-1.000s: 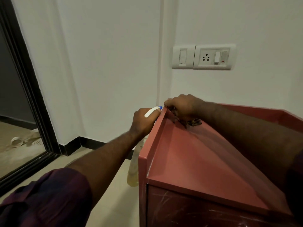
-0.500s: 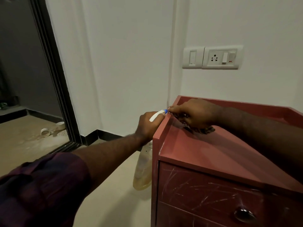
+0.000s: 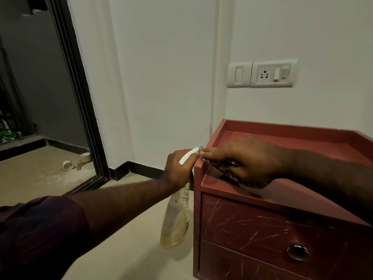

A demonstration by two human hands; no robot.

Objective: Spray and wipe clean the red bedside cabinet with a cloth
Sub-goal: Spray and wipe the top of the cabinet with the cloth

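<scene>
The red bedside cabinet (image 3: 272, 225) stands against the white wall at the right, with a raised rim round its top and scratched drawer fronts. My right hand (image 3: 242, 160) presses a dark patterned cloth (image 3: 250, 183) onto the top near the front left corner, thumb on the left rim. Most of the cloth is hidden under the hand. My left hand (image 3: 178, 168) grips a clear spray bottle (image 3: 176, 221) by its white trigger head, just left of the cabinet's side. The bottle hangs above the floor with yellowish liquid at its bottom.
A white switch and socket plate (image 3: 262, 73) sits on the wall above the cabinet. A round metal knob (image 3: 298, 253) is on the lower drawer. At the left, a dark door frame (image 3: 80, 102) opens onto another floor with small white cups (image 3: 76, 160) and a drain.
My right hand has slid the cloth along the left rim from the back corner toward the front. The view has dropped and pulled back, so the drawer fronts show. The left hand keeps holding the bottle.
</scene>
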